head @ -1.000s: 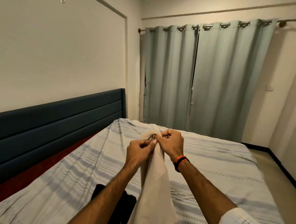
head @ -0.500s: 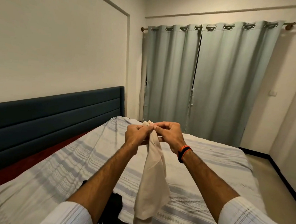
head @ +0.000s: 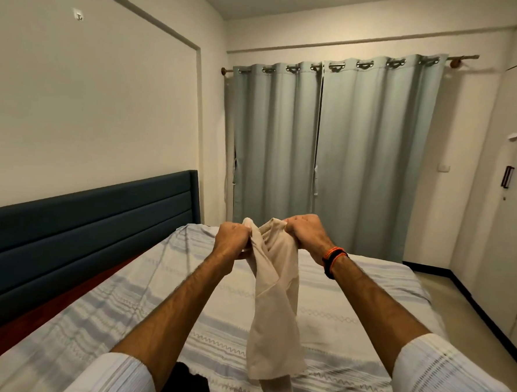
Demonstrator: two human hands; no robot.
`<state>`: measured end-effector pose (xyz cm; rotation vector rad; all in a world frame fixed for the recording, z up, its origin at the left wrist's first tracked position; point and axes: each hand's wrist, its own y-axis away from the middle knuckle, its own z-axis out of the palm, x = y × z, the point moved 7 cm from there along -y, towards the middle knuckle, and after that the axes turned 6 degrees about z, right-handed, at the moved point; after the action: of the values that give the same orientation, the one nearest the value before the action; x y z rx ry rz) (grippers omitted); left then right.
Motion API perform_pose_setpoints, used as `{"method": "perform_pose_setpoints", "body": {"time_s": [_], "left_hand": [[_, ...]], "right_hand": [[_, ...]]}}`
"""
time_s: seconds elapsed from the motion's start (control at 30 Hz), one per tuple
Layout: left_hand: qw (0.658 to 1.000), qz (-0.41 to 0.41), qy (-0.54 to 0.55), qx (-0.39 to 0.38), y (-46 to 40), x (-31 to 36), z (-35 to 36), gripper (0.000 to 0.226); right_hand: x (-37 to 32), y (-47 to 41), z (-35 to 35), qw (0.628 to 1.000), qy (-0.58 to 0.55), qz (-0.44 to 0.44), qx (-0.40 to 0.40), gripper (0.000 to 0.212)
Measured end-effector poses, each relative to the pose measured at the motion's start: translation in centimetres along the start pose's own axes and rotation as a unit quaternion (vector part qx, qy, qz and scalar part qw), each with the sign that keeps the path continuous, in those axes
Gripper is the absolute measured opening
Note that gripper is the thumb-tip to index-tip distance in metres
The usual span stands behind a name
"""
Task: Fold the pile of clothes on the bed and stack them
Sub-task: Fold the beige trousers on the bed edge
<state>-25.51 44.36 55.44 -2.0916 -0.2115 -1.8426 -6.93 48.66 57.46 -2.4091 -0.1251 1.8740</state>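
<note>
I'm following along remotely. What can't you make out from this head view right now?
- Beige garment: its type is unclear, since it hangs bunched and twisted, and its lower end runs off the bottom edge.
- Each grip: the left hand and right hand show only their backs, so the fingertips are hidden.
- Dark clothing: cut off by the bottom edge and partly behind the left forearm.
</note>
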Motion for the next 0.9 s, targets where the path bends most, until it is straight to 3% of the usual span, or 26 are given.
{"method": "perform_pose_setpoints", "body": {"time_s": [0.07,0.13,0.23,0.37,0.47,0.57,0.63,0.7,0.9], "left_hand": [[0.999,-0.012,0.032,0.001,-0.5,0.1,-1.2,0.020],[0.998,-0.023,0.061,0.000,-0.7,0.1,-2.4,0.019],[0.995,-0.044,0.085,-0.007,-1.0,-0.2,-3.7,0.021],[0.996,-0.046,0.070,0.037,-2.4,-0.7,-5.9,0.019],[0.998,-0.015,0.028,0.063,-3.4,-0.7,-7.8,0.032],[0.999,0.045,-0.025,0.015,-4.0,-0.2,-8.6,0.043],[0.992,0.087,-0.086,-0.023,-4.2,0.2,-8.9,0.041],[0.982,0.113,-0.149,-0.031,-4.5,0.3,-9.3,0.034],[0.964,0.107,-0.245,-0.008,-5.0,-1.0,-9.3,0.024]], "right_hand": [[-0.1,-0.5,-0.4,1.000,-0.001,-0.008,0.007,0.010],[0.0,-1.2,-0.8,1.000,0.006,-0.024,0.009,0.023],[0.3,-1.9,-1.3,0.999,0.037,-0.031,0.014,0.009],[0.3,-2.8,-2.7,0.992,0.108,-0.052,0.028,0.027],[0.8,-3.7,-3.9,0.983,0.164,-0.076,0.036,0.030],[1.1,-4.2,-4.8,0.974,0.202,-0.093,0.034,0.014],[1.2,-4.4,-5.2,0.965,0.233,-0.115,0.021,0.007],[1.3,-4.5,-5.5,0.964,0.239,-0.118,-0.006,0.016],[1.4,-4.0,-5.5,0.963,0.225,-0.106,-0.103,0.017]]}}
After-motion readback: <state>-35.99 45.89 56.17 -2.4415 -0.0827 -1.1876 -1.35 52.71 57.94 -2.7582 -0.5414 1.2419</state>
